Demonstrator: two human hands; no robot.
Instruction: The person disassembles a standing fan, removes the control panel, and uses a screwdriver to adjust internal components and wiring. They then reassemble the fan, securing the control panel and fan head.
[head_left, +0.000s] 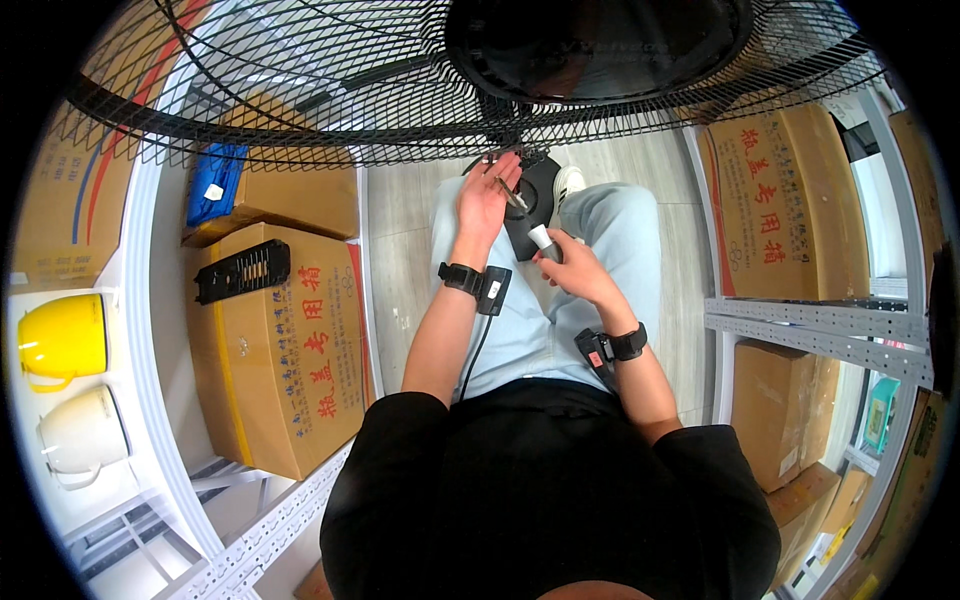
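A large black fan with a wire grille (330, 130) and a dark round centre (600, 50) fills the top of the head view. Below it a black stand base (543, 180) rests on the floor between my feet. My right hand (578, 270) is closed round the white-and-grey handle of what looks like a screwdriver (540, 237); its metal shaft slants up and left. Beside that shaft my left hand (483, 205) is palm up, fingers stretched toward the lower rim of the fan. Whether its fingertips touch the fan parts there is hard to see.
Shelving with cardboard boxes (285, 370) stands on my left, and more boxes (790, 200) sit on a metal rack at right. A black plastic part (243, 272) lies on a left box near a blue case (215, 185). Yellow (62, 340) and white (80, 430) mugs are at far left.
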